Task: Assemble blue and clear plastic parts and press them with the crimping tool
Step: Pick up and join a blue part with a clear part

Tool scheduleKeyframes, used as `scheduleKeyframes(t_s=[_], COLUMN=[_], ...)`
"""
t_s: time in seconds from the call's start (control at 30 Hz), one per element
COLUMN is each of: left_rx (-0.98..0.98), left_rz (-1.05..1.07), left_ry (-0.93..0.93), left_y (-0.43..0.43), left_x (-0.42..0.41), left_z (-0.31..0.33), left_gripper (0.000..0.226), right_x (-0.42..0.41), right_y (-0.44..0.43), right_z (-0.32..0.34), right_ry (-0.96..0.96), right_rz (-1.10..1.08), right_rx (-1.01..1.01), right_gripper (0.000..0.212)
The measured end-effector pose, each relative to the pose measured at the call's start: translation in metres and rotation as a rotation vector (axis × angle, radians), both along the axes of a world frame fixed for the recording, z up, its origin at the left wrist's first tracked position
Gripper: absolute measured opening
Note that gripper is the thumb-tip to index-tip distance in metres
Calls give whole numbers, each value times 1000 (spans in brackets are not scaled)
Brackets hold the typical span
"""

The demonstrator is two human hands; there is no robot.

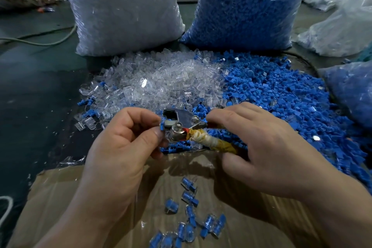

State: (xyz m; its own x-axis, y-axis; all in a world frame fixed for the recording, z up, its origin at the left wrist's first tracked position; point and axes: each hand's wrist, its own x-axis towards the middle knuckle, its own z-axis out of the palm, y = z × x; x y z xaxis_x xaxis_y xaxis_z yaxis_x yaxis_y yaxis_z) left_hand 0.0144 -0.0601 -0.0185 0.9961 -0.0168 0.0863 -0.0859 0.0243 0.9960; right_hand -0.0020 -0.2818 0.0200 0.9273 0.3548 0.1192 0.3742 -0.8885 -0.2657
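The metal crimping tool (182,122), its handle wrapped in yellow cloth, is held over the near edge of the parts piles. My right hand (259,147) grips its handles from the right. My left hand (124,143) pinches a small blue part (162,126) at the tool's jaw with thumb and forefinger. A heap of clear plastic parts (161,80) lies behind the tool. A heap of blue plastic parts (281,94) spreads to the right. Several assembled blue-and-clear pieces (191,221) lie on the cardboard below my hands.
A big sack of clear parts (122,8) and one of blue parts (249,4) stand behind the heaps. Flat brown cardboard (60,197) covers the near table. More plastic bags (342,30) sit at the right. A cable (40,41) runs across the dark surface at the left.
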Motion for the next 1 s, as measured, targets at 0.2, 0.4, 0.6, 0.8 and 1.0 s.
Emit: scheduleKeyframes(t_s=[0.2, 0.4, 0.6, 0.8, 1.0], left_rx=[10, 39, 83, 212, 285], left_rz=[-4, 8, 13, -66, -65], left_ry=[-35, -43, -33, 143, 161], left_y=[-3, 0, 0, 0, -8], left_x=[-4, -6, -5, -3, -7], left_z=[3, 3, 3, -2, -2], left_gripper=[16, 18, 12, 29, 27], right_x=[-1, -3, -4, 16, 25], right_y=[0, 5, -2, -14, -15], right_z=[0, 2, -1, -7, -12], right_ry=[-12, -48, -56, -54, 19], right_rz=[15, -15, -54, -260, -274], right_rx=[-29, -30, -14, -173, -251], right_gripper=[66, 57, 55, 70, 72])
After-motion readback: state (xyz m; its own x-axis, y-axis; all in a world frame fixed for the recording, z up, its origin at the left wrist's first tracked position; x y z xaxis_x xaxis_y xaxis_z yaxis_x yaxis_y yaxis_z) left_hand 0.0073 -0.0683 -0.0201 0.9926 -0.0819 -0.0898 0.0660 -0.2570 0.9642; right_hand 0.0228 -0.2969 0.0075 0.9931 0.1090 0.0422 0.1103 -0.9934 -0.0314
